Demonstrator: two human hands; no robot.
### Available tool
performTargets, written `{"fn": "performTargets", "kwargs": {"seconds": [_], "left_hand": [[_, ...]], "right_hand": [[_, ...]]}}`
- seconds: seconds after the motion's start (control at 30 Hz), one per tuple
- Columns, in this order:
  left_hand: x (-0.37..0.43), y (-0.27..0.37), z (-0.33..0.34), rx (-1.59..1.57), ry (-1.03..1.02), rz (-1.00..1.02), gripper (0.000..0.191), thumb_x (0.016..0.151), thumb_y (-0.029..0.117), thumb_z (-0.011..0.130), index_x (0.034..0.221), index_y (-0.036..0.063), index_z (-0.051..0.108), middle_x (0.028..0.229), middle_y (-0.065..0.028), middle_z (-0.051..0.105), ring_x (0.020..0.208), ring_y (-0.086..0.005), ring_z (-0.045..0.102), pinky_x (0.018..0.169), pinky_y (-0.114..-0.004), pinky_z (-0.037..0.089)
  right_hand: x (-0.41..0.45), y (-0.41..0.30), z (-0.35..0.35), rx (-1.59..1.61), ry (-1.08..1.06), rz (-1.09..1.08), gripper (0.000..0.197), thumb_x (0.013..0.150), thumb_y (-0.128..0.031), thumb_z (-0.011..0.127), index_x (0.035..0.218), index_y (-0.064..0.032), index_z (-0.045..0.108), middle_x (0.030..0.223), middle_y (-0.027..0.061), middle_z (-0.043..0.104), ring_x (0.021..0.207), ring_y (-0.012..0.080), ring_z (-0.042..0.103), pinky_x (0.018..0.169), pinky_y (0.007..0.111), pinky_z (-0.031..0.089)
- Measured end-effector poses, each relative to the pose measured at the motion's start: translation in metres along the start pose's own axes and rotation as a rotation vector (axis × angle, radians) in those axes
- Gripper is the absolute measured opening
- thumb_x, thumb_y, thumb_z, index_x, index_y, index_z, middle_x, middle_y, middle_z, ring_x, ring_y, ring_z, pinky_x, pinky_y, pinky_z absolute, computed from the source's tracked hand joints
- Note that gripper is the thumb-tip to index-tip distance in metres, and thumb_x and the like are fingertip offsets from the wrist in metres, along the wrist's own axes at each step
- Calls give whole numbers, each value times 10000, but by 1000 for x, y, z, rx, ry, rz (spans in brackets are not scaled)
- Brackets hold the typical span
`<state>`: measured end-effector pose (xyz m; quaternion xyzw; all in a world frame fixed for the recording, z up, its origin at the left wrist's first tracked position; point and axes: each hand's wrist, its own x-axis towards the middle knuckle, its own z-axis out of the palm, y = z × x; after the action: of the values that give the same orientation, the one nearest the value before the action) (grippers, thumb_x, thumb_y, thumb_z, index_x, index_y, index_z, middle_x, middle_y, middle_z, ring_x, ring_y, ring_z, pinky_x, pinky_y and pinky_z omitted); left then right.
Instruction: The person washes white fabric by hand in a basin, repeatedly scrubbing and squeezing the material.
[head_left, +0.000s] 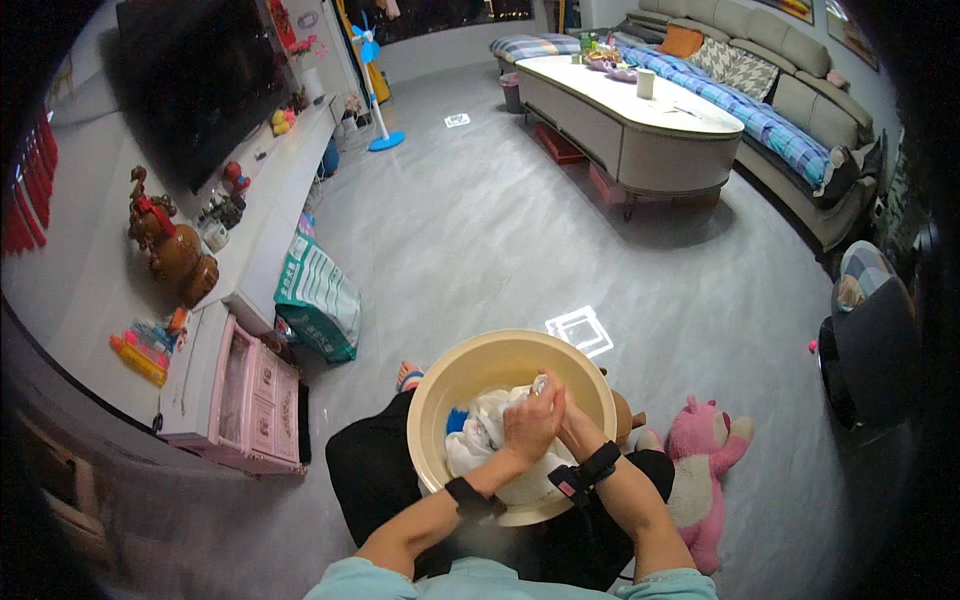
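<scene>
A cream plastic basin (435, 390) stands between my knees with white cloth (487, 409) bunched inside it. My left hand (531, 426) closes around a gathered part of this cloth, near the middle of the basin. Pressed against it, my right hand (568, 411) grips the same bunch, and a bit of white fabric pokes out above the fingers. The right fingers are partly hidden behind the left hand. Something blue (456, 420), too covered to identify, lies at the basin's left wall beside the cloth. Both wrists wear black bands.
A pink plush bear (697, 480) lies on the floor to my right. A pink toy cabinet (262, 405) and a green-and-white bag (319, 300) stand left. Ahead are a white-topped coffee table (622, 101), a grey sofa (799, 109) and a blue-and-white fan (379, 97).
</scene>
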<state>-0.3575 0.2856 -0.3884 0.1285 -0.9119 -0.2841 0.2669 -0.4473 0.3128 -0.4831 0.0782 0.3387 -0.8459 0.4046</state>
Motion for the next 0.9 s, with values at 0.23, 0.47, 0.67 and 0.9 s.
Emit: {"fn": "performTargets", "kwargs": {"seconds": [0.23, 0.47, 0.67, 0.9], "left_hand": [[42, -68, -9, 16, -38, -232, 290, 851, 313, 460, 815, 53, 581, 585, -183, 551, 616, -320, 579, 567, -381, 448], [51, -101, -45, -710, -173, -259, 283, 810, 247, 570, 901, -21, 555, 726, -82, 561, 749, -153, 536, 698, -277, 421], [20, -81, -24, -138, -12, -120, 175, 788, 228, 560, 889, 85, 557, 746, -190, 582, 722, -360, 560, 618, -416, 440], [5, 8, -19, -60, -105, 32, 224, 807, 278, 512, 795, 63, 572, 637, -169, 562, 601, -333, 564, 533, -410, 433]], "right_hand": [[-13, 1, 29, -128, 26, 165, 424, 862, -349, 463, 1123, -15, 443, 1029, 85, 521, 902, 198, 531, 746, 312, 449], [-52, -23, 53, -404, -53, -101, 401, 836, -193, 543, 1163, -7, 404, 1087, 96, 505, 960, 203, 517, 819, 314, 424], [-15, -7, 32, -197, -58, -74, 260, 853, -155, 519, 1081, -37, 477, 936, 86, 558, 878, 200, 562, 728, 318, 479], [15, -4, -14, 168, -474, 88, 300, 881, -327, 460, 1034, -70, 497, 932, 91, 560, 742, 206, 569, 609, 304, 497]]}}
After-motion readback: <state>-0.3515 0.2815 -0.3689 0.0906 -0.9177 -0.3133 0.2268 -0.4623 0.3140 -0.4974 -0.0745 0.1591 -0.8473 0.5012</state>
